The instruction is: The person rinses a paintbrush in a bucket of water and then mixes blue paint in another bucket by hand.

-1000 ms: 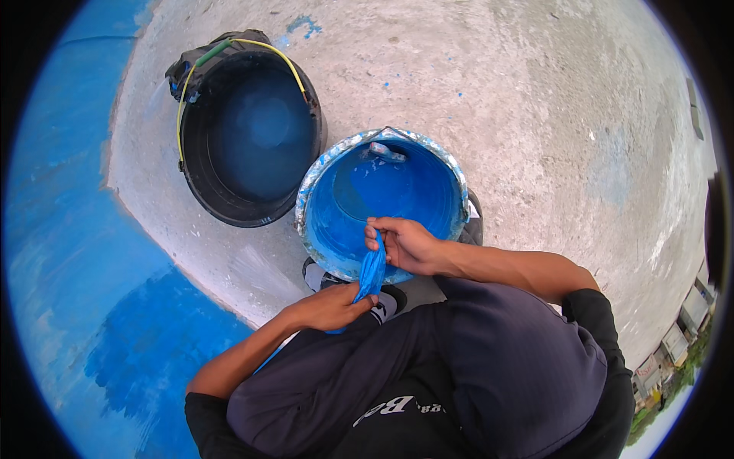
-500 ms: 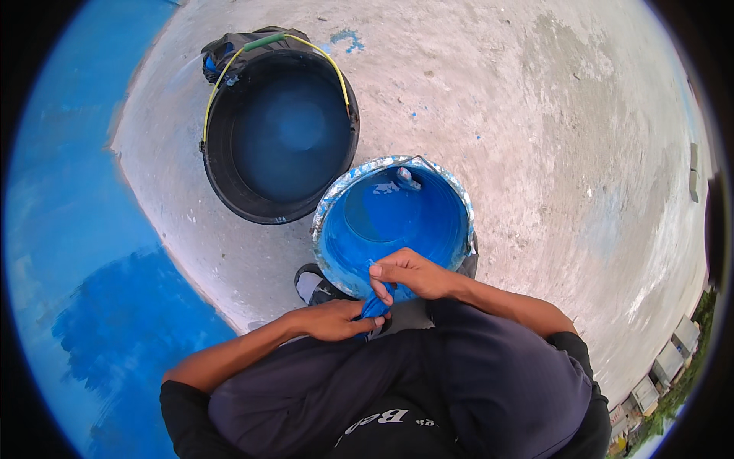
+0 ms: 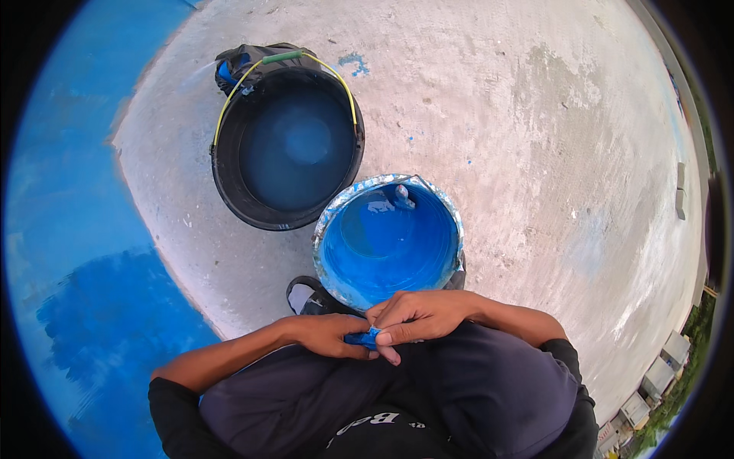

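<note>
Between my two hands, just in front of the near rim of a paint-smeared bucket, is a small, limp blue piece (image 3: pixel 361 339); whether it is plastic or cloth I cannot tell. My left hand (image 3: pixel 325 334) is closed around its left side. The fingers of my right hand (image 3: pixel 420 312) are bent over its right end, thumb on top, and partly cover it. The bucket (image 3: pixel 440 245) holds blue paint low inside. A paint-coated object, perhaps a tool's handle tip (image 3: pixel 404 197), leans on its far inner wall.
A black bucket (image 3: pixel 226 187) of dark bluish liquid, its yellow wire handle (image 3: pixel 338 75) raised, stands beyond to the left. A dark bag (image 3: pixel 233 63) lies behind it. The floor (image 3: pixel 489 99) is pale and rough, with blue-painted ground (image 3: pixel 73 176) at left. My shoe (image 3: pixel 306 297) is beside the paint bucket.
My right hand has come down and left, away from above the bucket's near edge, and now closes on the blue piece against my left hand. The view has shifted slightly.
</note>
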Demonstrator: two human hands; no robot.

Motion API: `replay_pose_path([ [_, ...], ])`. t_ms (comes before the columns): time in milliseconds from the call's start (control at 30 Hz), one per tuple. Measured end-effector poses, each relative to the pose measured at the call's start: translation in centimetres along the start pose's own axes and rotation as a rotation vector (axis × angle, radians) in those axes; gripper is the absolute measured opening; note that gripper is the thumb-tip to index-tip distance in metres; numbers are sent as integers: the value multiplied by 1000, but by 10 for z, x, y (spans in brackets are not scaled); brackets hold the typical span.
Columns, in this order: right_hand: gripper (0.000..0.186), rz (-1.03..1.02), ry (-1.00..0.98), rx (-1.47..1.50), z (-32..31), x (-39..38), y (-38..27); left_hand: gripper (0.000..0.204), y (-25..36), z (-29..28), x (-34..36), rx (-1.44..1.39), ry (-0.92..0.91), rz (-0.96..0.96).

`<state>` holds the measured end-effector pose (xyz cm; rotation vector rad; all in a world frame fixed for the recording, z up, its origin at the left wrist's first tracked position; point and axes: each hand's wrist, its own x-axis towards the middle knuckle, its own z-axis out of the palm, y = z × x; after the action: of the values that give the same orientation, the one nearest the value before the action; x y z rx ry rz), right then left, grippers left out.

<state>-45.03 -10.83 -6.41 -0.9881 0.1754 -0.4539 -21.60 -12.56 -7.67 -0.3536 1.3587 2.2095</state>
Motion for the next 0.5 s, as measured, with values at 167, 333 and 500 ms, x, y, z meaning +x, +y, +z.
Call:
replay_pose_path([
  [167, 39, -176, 32, -156, 6, 1, -78, 34, 56, 4, -4, -3, 28, 185],
  [333, 34, -189, 96, -526, 3, 8, -175, 52, 105, -4, -23, 21, 355, 459],
  [500, 39, -147, 225, -894, -11, 35, -234, 53, 119, -33, -48, 89, 840, 742],
])
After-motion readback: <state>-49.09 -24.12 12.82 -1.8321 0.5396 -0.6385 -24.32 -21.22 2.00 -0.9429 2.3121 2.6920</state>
